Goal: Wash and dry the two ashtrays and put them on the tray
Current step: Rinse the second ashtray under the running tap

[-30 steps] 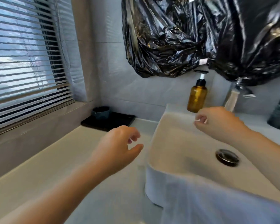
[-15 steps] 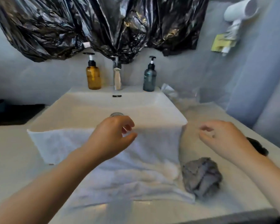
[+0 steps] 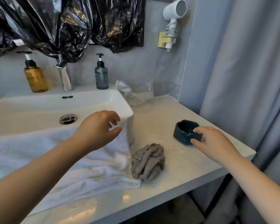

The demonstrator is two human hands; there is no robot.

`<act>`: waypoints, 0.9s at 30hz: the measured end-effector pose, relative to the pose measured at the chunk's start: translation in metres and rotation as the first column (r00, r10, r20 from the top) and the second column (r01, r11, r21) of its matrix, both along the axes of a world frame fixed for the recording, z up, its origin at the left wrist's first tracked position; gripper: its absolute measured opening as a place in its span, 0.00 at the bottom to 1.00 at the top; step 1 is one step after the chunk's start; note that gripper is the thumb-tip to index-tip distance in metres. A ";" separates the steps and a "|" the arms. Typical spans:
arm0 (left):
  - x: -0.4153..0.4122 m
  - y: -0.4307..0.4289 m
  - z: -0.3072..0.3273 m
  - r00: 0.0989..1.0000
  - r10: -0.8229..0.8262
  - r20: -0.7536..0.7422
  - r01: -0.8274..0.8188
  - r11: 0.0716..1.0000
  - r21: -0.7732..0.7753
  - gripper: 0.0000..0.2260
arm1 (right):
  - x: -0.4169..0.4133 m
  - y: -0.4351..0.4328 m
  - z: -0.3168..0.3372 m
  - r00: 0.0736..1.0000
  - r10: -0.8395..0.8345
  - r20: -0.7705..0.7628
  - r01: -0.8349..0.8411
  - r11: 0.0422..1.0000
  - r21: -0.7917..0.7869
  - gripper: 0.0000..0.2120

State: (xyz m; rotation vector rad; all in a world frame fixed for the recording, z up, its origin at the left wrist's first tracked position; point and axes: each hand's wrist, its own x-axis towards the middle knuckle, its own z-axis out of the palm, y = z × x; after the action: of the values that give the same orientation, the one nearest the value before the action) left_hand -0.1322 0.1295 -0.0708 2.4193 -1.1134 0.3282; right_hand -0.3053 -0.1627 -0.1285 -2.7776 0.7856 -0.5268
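Note:
A dark blue ashtray [image 3: 183,131] stands upright on the pale counter [image 3: 184,160], to the right of the sink. My right hand [image 3: 213,143] is at its near side, index finger on the rim and thumb against the outer wall, pinching that wall. Over the sink's front right corner my left hand [image 3: 97,130] hovers with loosely curled fingers and holds nothing. A white towel [image 3: 39,152] hangs over the front of the sink [image 3: 116,96]. The tray and the second ashtray are out of view.
A crumpled grey cloth [image 3: 148,160] lies on the counter beside the towel. Faucet [image 3: 65,78], amber pump bottle [image 3: 36,76] and grey pump bottle [image 3: 101,76] stand behind the basin. A clear plastic bag [image 3: 134,92] sits in the back corner. The counter ends at a curtain [image 3: 249,78] on the right.
My view has swung right, from the tray by the window to the counter right of the sink. My right hand reached out to the blue ashtray and took its near wall.

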 end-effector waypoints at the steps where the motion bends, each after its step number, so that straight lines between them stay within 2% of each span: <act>1: 0.001 -0.001 0.000 1.000 0.005 0.005 -0.005 1.000 0.009 0.12 | 0.003 -0.006 -0.003 1.000 -0.007 -0.013 0.007 1.000 0.013 0.20; 6: 0.006 -0.004 0.000 0.999 0.021 0.030 -0.022 0.999 0.040 0.11 | 0.026 -0.027 -0.017 0.999 -0.018 -0.048 0.021 0.999 0.049 0.23; 10: 0.009 -0.003 0.004 0.999 0.031 0.041 -0.033 0.999 0.039 0.11 | 0.041 -0.037 -0.021 0.992 -0.060 -0.114 0.059 0.998 -0.016 0.08; 13: 0.010 -0.003 0.005 0.998 0.033 0.053 -0.036 0.998 0.046 0.11 | 0.044 -0.041 -0.024 0.991 -0.068 -0.113 0.071 0.997 0.017 0.09; 17: 0.011 -0.003 0.004 0.999 0.022 0.035 -0.024 0.998 0.051 0.12 | 0.041 -0.032 -0.020 0.999 -0.042 -0.032 0.043 0.997 0.056 0.07; 22: 0.014 0.000 0.005 1.000 0.019 -0.013 -0.019 1.000 0.007 0.12 | 0.033 -0.005 -0.001 0.995 0.075 0.069 -0.077 0.997 0.022 0.07; 27: 0.015 0.011 0.004 0.996 0.023 -0.091 -0.027 0.999 -0.043 0.13 | 0.028 0.041 0.023 0.922 0.338 0.187 -0.336 0.941 -0.043 0.08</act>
State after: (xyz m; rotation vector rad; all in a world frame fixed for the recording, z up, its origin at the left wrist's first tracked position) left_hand -0.1174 0.1407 -0.0669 2.3859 -1.0260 0.2460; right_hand -0.2778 -0.1213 -0.1056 -2.7311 0.2535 -0.7148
